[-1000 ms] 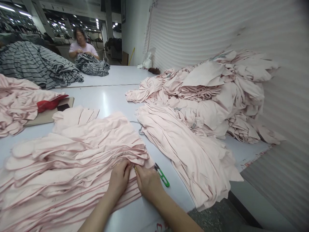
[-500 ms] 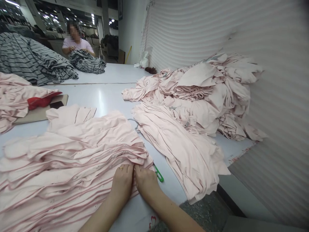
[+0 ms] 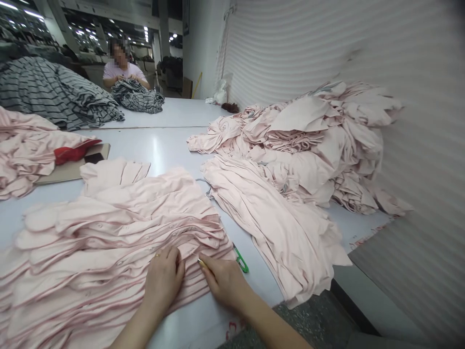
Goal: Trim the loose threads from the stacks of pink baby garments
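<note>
Pale pink buttoned garments (image 3: 119,228) lie in overlapping layers on the table in front of me. My left hand (image 3: 165,274), with a ring on one finger, rests on their right part, fingers curled and closed on the cloth. Just to its right is my right hand (image 3: 221,278), thumb and forefinger pinched together over the garment edges. A small shiny tip shows at that pinch; I cannot make out what it belongs to. A fine thread seems to run between the hands. Beside the stack's right edge lies a green plastic loop-shaped handle (image 3: 241,261), its other end hidden by cloth.
A long folded pink bundle (image 3: 272,228) lies on the right, before a high pink heap (image 3: 308,131) against the wall covering. At left are more pink cloth (image 3: 22,145), a red cloth (image 3: 72,151) and a board (image 3: 61,173). Across the table, a person (image 3: 125,72) handles striped cloth (image 3: 140,97).
My hands, together at the garment edge before, are now apart. The left has moved left onto the cloth; the right stays near the edge, now with a shiny tip showing.
</note>
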A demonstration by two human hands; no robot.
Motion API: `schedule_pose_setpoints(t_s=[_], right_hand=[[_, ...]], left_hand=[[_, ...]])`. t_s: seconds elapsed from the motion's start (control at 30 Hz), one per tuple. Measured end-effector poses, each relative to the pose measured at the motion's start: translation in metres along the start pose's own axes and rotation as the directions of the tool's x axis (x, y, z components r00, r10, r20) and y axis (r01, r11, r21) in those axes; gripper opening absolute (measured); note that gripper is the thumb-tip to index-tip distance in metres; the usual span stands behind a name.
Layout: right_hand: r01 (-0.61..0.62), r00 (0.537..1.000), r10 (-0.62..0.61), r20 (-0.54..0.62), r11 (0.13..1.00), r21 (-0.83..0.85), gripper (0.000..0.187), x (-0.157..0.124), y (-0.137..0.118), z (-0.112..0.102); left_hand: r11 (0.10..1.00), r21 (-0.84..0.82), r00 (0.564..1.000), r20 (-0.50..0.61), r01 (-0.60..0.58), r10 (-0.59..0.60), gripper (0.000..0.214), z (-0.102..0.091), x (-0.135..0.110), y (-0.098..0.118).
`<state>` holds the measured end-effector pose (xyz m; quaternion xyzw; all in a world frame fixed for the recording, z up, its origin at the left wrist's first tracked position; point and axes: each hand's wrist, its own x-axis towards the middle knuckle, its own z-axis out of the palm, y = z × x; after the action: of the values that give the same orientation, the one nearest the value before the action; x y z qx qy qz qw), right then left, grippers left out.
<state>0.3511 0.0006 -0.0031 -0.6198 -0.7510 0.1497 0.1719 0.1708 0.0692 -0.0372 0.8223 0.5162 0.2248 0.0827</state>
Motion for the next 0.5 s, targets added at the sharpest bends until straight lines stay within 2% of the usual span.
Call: schedule_pose_setpoints(t_s=[0.07, 0.2, 0.37, 0.43, 0.5], right_hand=[[0.022, 0.999, -0.022, 0.037, 1.0, 0.012, 0.03, -0.003, -0.005, 0.001], [0.014, 0.998, -0.01, 0.061, 0.998, -0.069, 0.035, 0.001, -0.022, 0.015], [-0.126, 0.976, 0.174, 0.133, 0.942, -0.31, 0.053, 0.026, -0.05, 0.042], [-0.089, 0.972, 0.155, 0.177, 0.939, -0.332, 0.057, 0.028, -0.052, 0.038], [0.015, 0.974, 0.056, 0.219, 0.951, -0.31, 0.056, 0.021, -0.047, 0.024]], left_hand=[[0.999, -0.039, 1.0, 0.01, -0.007, 0.007, 0.018, -0.006, -0.006, -0.009], [0.987, -0.155, 0.996, -0.086, -0.049, 0.036, 0.021, -0.001, -0.009, -0.018], [0.98, -0.166, 0.991, -0.093, -0.106, 0.092, 0.023, 0.008, -0.02, -0.016], [0.982, -0.174, 0.996, -0.053, -0.073, 0.065, 0.023, 0.007, -0.021, -0.017], [0.983, -0.184, 1.0, -0.023, -0.011, 0.006, 0.023, 0.006, -0.015, -0.021]])
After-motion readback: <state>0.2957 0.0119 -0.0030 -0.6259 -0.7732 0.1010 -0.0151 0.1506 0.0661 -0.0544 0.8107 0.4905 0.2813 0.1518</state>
